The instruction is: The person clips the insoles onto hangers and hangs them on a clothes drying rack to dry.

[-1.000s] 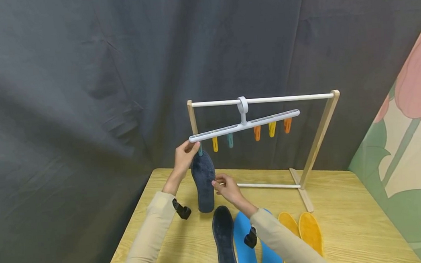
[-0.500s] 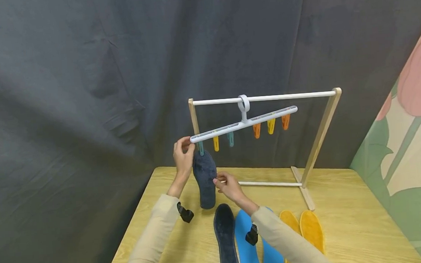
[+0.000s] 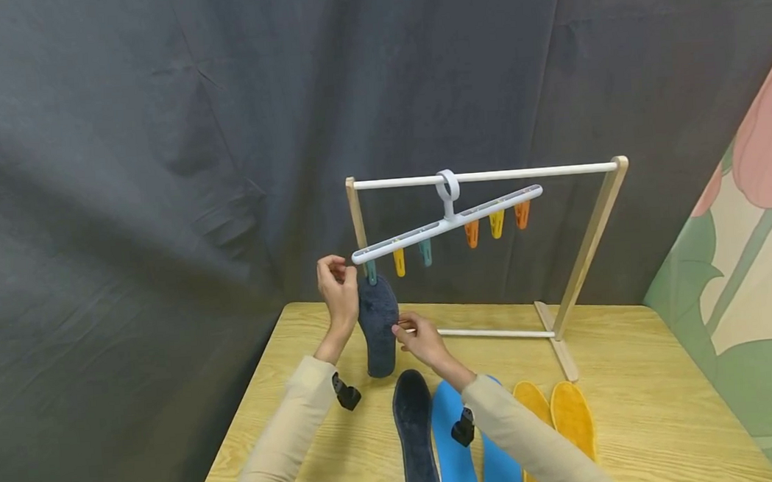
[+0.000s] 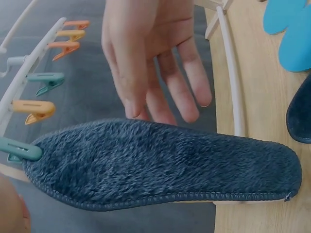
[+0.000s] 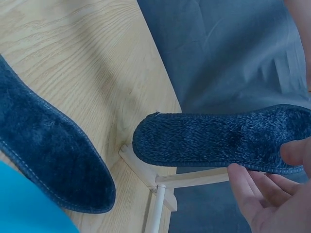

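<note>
A dark blue fuzzy insole (image 3: 379,326) hangs from the teal clip (image 4: 22,149) at the left end of a white clip hanger (image 3: 447,222). That end of the hanger tilts down. My left hand (image 3: 340,295) is just left of this clip, apart from it, its fingers loosely bent; only a bit of it shows in the left wrist view. My right hand (image 3: 425,342) holds the insole's right edge lightly between thumb and fingertips. A second dark blue insole (image 3: 416,438) lies on the table.
The hanger hooks onto a wooden rack (image 3: 589,251) with a white top bar (image 3: 528,173). Several other clips, such as an orange clip (image 3: 472,233), carry nothing. Blue insoles (image 3: 453,443) and yellow insoles (image 3: 572,414) lie on the table (image 3: 668,401).
My left hand has let go of the teal clip and drawn slightly away to the left. The hanger's right end has risen. My right hand stays at the insole's edge.
</note>
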A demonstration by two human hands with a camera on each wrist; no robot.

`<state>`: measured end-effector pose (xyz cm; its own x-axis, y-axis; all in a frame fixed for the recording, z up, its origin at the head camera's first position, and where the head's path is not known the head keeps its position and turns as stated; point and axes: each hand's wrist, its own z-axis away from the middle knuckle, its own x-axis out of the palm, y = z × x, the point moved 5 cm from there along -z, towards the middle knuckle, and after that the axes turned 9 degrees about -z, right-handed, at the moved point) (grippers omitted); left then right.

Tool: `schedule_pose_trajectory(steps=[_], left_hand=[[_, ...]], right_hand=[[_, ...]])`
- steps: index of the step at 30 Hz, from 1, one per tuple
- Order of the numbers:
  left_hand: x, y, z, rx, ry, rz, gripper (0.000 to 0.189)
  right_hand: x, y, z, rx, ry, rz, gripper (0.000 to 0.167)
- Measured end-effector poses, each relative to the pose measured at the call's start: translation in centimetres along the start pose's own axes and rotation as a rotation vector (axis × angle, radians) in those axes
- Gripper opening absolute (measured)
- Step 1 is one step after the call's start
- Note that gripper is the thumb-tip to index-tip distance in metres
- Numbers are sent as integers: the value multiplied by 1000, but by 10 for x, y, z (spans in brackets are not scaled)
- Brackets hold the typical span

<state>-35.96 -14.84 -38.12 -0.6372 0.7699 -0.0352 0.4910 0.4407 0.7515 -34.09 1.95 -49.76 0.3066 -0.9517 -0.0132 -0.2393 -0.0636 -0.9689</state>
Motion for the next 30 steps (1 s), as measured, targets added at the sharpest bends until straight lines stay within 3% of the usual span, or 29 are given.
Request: schedule_pose_trajectory(steps=[3,6,11,15,18,24,30], left_hand=[[-2,10,4,84,67,-10,14],[-5,28,9,173,69,30,8],[-5,58,19,290,-58,174,15],[2,66,27,362,-173,218,20],[8,67,33,382,-238,208,22],[19,62,39,355,-319,173,23],[34,38,38,321,-339,115,23]], right_hand=[[2,-6,2,8,22,32,48],[3,-5,1,64,46,48,44],[5,-3,-1,122,68,81,40],[6,-5,0,126,75,78,41],[4,-2,0,118,61,57,42],[1,4,0,46,0,39,48],[3,-3,4,118,43,56,39]])
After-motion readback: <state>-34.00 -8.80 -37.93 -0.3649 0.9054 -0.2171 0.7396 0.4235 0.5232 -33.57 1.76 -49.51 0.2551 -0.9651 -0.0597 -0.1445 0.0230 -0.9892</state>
